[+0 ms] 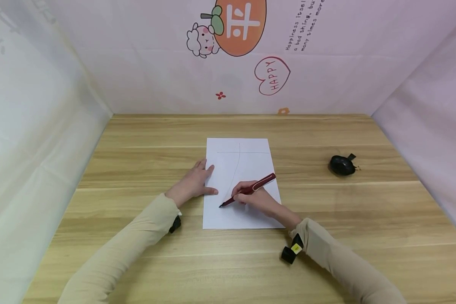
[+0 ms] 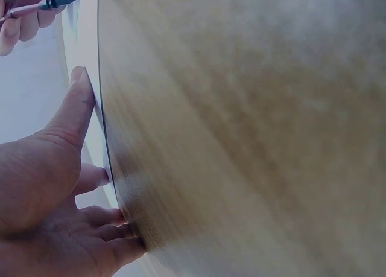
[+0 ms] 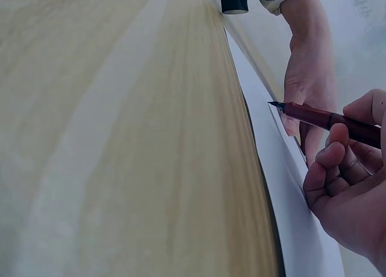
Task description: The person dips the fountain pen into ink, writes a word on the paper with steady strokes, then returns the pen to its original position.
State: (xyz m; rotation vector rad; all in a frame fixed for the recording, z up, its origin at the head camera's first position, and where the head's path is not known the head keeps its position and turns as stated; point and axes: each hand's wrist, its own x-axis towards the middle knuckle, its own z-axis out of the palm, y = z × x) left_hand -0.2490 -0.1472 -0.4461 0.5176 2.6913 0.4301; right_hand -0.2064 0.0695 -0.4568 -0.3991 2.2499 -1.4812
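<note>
A white sheet of paper (image 1: 256, 166) lies on the wooden table, bearing a thin horizontal line near its top and a long line that crosses it and curves down leftward. My right hand (image 1: 257, 200) pinches a dark red fountain pen (image 1: 265, 180) over the lower part of the sheet. The pen slants, its nib at the lower end of the curved line; in the right wrist view the nib (image 3: 275, 104) points away from the fingers. At the sheet's left edge rests my left hand (image 1: 193, 183), fingers spread and thumb on the paper.
A black rounded object (image 1: 342, 165) with a small tab sits on the table (image 1: 137, 139) to the right. Black wrist devices (image 1: 289, 255) hang by both sleeves. A printed white cloth (image 1: 152, 76) rises behind the table, and pale cloth stands at both sides.
</note>
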